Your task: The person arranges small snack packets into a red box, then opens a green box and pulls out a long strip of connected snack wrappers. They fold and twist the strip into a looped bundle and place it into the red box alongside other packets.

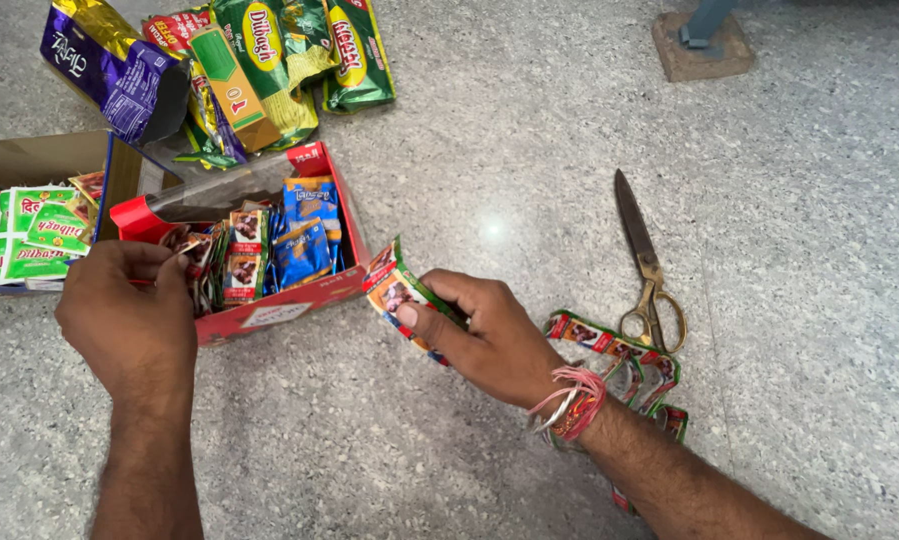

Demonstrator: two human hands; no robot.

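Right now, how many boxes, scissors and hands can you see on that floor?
Open boxes: 2, the red box and the brown box
Scissors: 1
Hands: 2, the left hand at the red box, the right hand holding a small packet
Total: 5
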